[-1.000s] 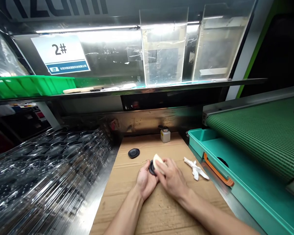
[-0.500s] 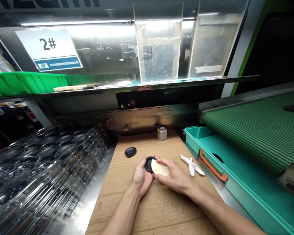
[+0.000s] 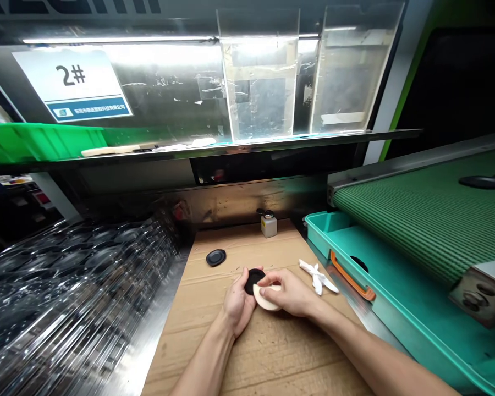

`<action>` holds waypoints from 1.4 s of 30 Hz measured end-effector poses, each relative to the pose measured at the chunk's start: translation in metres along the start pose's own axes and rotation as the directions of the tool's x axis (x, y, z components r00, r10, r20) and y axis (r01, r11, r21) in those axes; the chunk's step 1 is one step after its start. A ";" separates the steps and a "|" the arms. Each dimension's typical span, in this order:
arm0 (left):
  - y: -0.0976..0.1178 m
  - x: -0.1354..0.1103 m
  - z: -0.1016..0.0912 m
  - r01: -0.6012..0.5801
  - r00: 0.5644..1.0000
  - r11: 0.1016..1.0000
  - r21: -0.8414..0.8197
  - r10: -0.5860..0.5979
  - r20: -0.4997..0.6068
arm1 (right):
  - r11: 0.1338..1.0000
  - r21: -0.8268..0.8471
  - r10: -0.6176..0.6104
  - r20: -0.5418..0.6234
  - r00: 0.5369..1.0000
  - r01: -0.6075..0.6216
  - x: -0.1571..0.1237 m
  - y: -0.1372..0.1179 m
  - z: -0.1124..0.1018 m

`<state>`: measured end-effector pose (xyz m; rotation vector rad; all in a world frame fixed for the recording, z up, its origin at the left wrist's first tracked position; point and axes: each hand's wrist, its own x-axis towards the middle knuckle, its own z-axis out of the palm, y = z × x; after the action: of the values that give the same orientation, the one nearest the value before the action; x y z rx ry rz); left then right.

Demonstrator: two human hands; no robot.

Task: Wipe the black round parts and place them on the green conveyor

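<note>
My left hand [image 3: 238,301] is wrapped round the edge of a small round black part [image 3: 254,281], dish-like with a raised rim. Between the fingers and thumb of my right hand [image 3: 286,292] is a cream-coloured round pad [image 3: 265,300], tilted, its upper edge overlapping the black part; whether they touch I cannot tell. Another black part [image 3: 216,257] lies on the cardboard sheet [image 3: 214,324], up and to the left of my hands. To the right of them rests a crumpled white cloth [image 3: 318,277].
A small whitish bottle [image 3: 268,225] with a metal top stands at the cardboard's far edge. Stacked clear trays [image 3: 86,275] with black parts fill the left. On the right, a teal bin [image 3: 400,308] sits below a green conveyor [image 3: 421,209] carrying a black part [image 3: 484,182]. A shelf holds a green bin [image 3: 45,142].
My right hand has turned the pad, so its edge and thickness show more and it sits lower. The black part now faces me more openly. The black part on the conveyor has moved further into view.
</note>
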<state>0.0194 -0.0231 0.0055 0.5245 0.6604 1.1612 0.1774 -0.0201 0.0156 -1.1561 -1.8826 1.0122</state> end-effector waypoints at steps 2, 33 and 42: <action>0.000 0.001 0.001 -0.008 1.000 1.000 0.002 0.008 0.007 | 0.996 -0.094 -0.003 -0.072 0.997 -0.004 0.000 0.001 -0.005; 0.000 0.009 -0.003 0.009 0.999 0.994 -0.107 -0.014 -0.044 | 0.928 -0.365 -0.070 -0.355 0.932 -0.069 0.011 -0.005 0.016; -0.006 0.007 0.003 -0.021 1.000 1.000 -0.009 0.021 -0.002 | 0.941 0.319 0.150 -0.107 0.983 -0.109 0.011 0.005 0.015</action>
<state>0.0269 -0.0184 0.0018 0.5237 0.6522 1.1837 0.1624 -0.0124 0.0056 -1.1367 -1.4951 1.2265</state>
